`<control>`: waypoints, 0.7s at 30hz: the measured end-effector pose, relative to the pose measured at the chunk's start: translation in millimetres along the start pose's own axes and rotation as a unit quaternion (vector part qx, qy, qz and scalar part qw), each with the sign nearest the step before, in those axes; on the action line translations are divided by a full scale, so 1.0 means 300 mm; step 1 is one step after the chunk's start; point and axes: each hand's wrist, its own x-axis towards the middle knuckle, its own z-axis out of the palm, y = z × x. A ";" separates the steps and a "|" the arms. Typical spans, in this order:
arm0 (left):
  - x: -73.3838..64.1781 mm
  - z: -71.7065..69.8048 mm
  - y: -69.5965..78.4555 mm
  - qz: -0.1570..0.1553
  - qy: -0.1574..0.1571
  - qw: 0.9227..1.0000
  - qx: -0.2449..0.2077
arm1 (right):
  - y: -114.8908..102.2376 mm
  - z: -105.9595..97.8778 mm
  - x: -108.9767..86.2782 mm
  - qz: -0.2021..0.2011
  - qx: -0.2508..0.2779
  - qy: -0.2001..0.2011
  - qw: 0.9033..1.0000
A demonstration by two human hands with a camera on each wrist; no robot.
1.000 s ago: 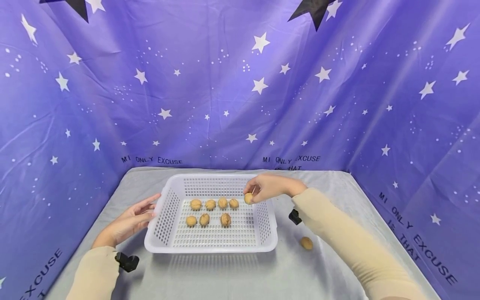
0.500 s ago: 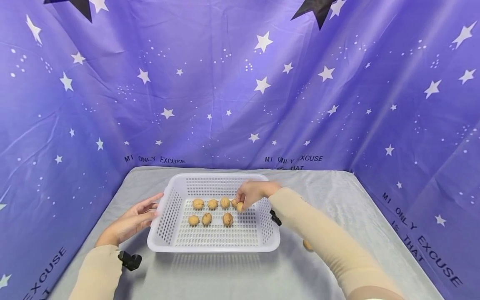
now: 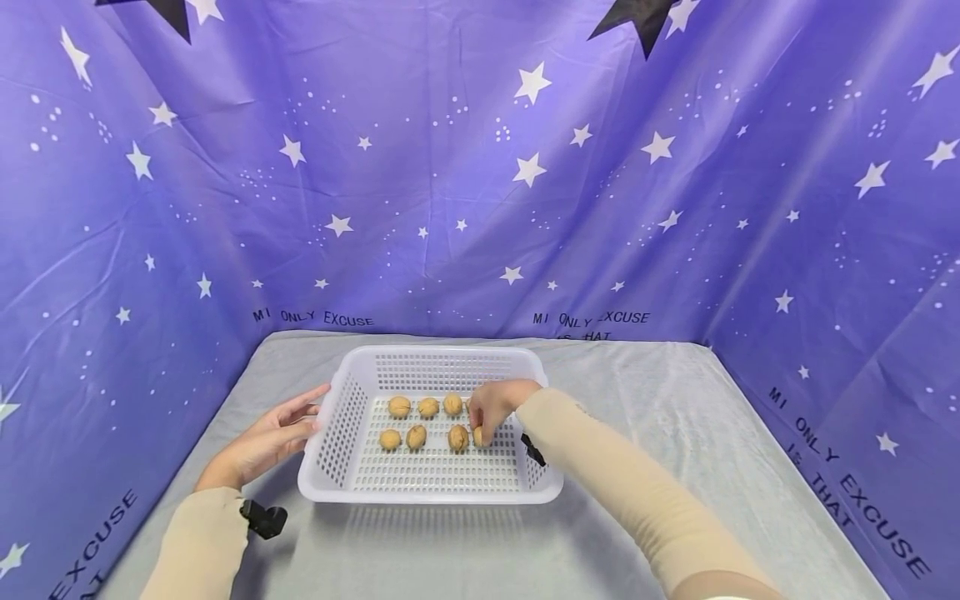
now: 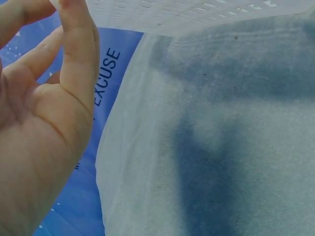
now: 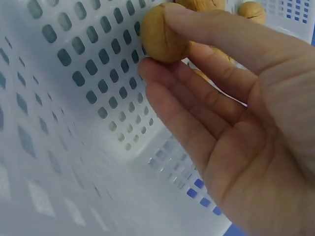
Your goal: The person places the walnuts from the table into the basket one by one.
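Note:
A white plastic basket (image 3: 431,497) with slotted walls stands on the cloth. Between thumb and fingers, my right hand (image 3: 498,406) pinches a walnut (image 5: 165,34), low inside the basket near its right wall. Just left of it is another walnut (image 3: 458,437), in a front row with a walnut (image 3: 416,437) and a walnut (image 3: 390,439) farther left. Behind lies a second row, with a walnut (image 3: 452,404) beside my hand, which covers most of the row's right end. At the basket's left rim, my left hand (image 3: 262,437) touches with its fingertips, fingers loosely extended.
Grey cloth (image 3: 420,554) covers the table under the basket. Purple curtains (image 3: 450,167) with white stars enclose the back and sides. A black wrist device (image 3: 264,519) sits on the left sleeve. The right sleeve (image 3: 622,475) crosses over the table's right part.
My right hand has carried the walnut from above the basket's right back side leftward, then down to the front row. The walnut on the table is now hidden behind the sleeve. My left hand stays.

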 end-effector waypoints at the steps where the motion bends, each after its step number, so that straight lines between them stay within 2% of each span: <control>1: 0.000 0.002 0.001 0.002 -0.002 1.000 0.000 | -0.001 0.003 0.000 0.002 -0.003 0.000 1.000; 11: 0.003 0.009 0.007 -0.011 0.005 1.000 0.005 | -0.001 -0.006 -0.021 0.024 0.002 -0.011 1.000; 21: 0.000 0.003 -0.001 0.000 0.000 1.000 -0.002 | 0.023 -0.083 -0.089 -0.008 0.054 0.005 0.999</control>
